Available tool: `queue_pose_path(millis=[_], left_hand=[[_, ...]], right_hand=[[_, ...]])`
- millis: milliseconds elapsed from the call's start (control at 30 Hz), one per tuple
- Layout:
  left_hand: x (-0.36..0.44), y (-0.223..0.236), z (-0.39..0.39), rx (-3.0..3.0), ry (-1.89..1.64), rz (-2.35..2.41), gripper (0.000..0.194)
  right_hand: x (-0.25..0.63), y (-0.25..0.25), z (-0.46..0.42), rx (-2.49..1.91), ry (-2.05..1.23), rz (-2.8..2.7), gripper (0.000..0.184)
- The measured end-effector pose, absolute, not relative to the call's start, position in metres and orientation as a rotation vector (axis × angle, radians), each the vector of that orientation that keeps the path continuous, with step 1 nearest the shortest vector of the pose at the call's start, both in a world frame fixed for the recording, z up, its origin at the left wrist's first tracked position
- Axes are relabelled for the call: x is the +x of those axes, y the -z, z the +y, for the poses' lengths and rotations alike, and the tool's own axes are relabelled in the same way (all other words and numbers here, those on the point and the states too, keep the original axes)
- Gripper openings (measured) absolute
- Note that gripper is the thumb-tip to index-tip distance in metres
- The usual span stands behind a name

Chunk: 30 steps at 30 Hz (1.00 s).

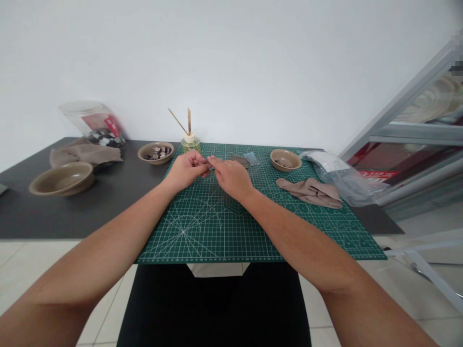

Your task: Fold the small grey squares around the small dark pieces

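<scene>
Over the green cutting mat (202, 241), my left hand (186, 171) and my right hand (233, 177) meet at the fingertips. Both are closed in a pinch around something small and dark, too small to name and mostly covered by the fingers. Just behind my right hand lie a flat brown piece (240, 161) and a small pale-blue packet (252, 158). A tan bowl (156, 162) with several dark and light round pieces stands to the left. On the right, another tan bowl (285, 166) has a few small dark bits in it.
A reed diffuser bottle (190, 142) stands behind my left hand. At the right lie a brown cloth (313, 193) and a clear plastic bag (336, 171). Far left are a large tan bowl (61, 185), another cloth (85, 154) and a clear container (90, 120).
</scene>
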<state>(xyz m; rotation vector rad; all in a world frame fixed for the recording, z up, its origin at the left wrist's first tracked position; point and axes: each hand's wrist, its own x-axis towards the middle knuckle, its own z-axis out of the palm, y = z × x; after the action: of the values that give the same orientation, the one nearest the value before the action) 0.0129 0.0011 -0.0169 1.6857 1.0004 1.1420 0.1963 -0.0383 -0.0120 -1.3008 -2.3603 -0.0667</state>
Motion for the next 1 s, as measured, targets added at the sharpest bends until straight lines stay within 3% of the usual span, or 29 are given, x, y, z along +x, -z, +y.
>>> queue_pose_path(millis=[1000], left_hand=[[0.0149, 0.0163, 0.001, 1.673, -1.144, 0.896, 0.028]], right_hand=[[0.1935, 0.012, -0.0418, -1.33, -0.026, -2.29, 0.051]])
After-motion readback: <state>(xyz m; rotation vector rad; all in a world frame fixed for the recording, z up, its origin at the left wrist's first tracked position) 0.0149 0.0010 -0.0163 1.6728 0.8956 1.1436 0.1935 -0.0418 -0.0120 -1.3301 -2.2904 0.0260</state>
